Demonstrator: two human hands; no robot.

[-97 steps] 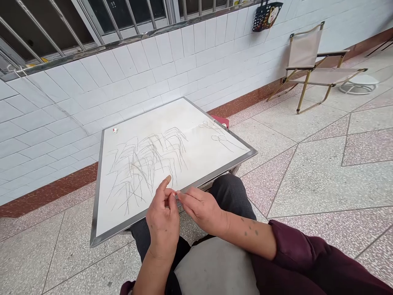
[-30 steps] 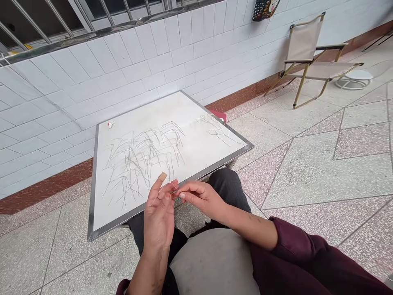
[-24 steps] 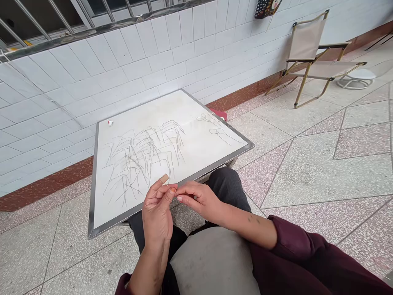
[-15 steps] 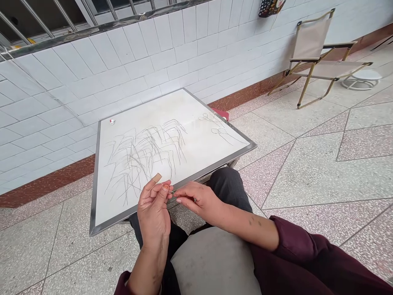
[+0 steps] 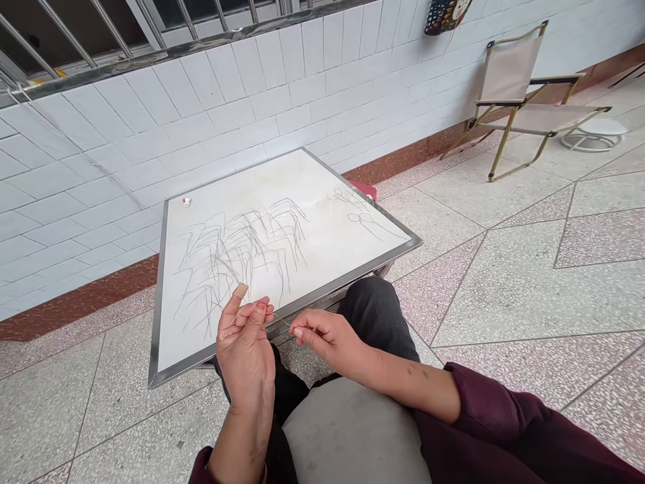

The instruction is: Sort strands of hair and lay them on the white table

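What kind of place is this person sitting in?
Probably a tiled home porch or courtyard: a white-tiled wall under a barred window, a terrazzo floor, a folding chair, and a low table strewn with thin wires.

Far right: a folding chair (image 5: pixel 519 94) with tan fabric on the speckled tiled floor (image 5: pixel 504 269), beside a round white stand (image 5: pixel 592 133). Above, against the white tiled wall (image 5: pixel 201 128): a dark patterned bag (image 5: pixel 443 15). Far left: window bars (image 5: pixel 101 33).

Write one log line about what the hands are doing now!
left hand: pinches thin wire | right hand: pinches same wire | table: loose wires, small bead | chair behind
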